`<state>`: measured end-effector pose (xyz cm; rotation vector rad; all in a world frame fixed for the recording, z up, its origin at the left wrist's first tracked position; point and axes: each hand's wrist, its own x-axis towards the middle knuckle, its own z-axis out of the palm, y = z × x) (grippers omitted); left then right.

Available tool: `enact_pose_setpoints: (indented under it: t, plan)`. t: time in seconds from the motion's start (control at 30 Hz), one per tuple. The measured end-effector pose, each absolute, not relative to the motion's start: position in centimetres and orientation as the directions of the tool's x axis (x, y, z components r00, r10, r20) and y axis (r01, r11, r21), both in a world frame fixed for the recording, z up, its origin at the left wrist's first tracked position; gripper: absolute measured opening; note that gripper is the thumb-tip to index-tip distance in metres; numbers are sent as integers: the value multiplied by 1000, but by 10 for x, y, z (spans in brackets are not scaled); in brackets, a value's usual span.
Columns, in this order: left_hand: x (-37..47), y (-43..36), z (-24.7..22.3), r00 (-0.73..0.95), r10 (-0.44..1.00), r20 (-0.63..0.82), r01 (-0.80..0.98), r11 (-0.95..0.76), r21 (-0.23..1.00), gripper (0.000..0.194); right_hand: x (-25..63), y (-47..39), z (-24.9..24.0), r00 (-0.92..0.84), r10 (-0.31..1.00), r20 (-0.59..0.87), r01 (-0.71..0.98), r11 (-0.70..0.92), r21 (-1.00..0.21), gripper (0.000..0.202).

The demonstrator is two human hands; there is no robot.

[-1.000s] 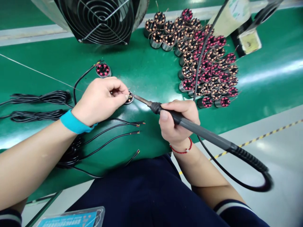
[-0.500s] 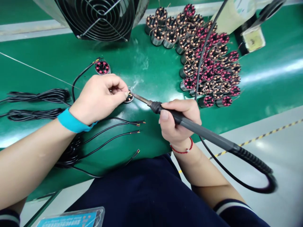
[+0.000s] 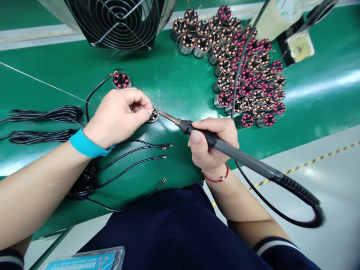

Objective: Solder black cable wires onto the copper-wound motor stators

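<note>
My right hand (image 3: pixel 215 142) is closed round the grip of a soldering iron (image 3: pixel 244 155), whose metal tip points left and meets the edge of a small round coil part (image 3: pixel 153 115). My left hand (image 3: pixel 120 116), with a blue band at the wrist, pinches at the left side of that part. What lies between its fingertips is too small to make out, and the fingers partly cover the part. Just above my left hand stands a red-wound motor stator (image 3: pixel 122 80), with a black cable end beside it.
A fan (image 3: pixel 120 22) stands at the back left. Many stators (image 3: pixel 247 77) are grouped at the right, near a sponge holder (image 3: pixel 300 47). Bundled black cables (image 3: pixel 46 114) lie at left; loose cable ends (image 3: pixel 135 162) lie nearer my body.
The wisps of smoke above the iron's tip have mostly faded. The iron's cable loop at the right has shifted slightly left. Both hands hold nearly the same position.
</note>
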<state>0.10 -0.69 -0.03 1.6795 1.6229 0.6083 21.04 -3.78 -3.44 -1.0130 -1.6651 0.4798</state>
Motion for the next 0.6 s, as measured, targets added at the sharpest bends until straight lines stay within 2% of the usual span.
enact_pose_setpoints:
  t: [0.37,0.47,0.6]
  plan:
    - [2,-6,1,117,985,-123,650,17,760,11,208,-35,-33,-61,792,608,321,592,-739,8]
    - [2,-6,2,127,985,-114,652,4,758,12,209,-30,-27,-170,795,582,352,601,-718,18]
    - [1,-6,2,145,983,-115,659,-9,752,14,207,-15,-10,-404,823,400,375,547,-748,30]
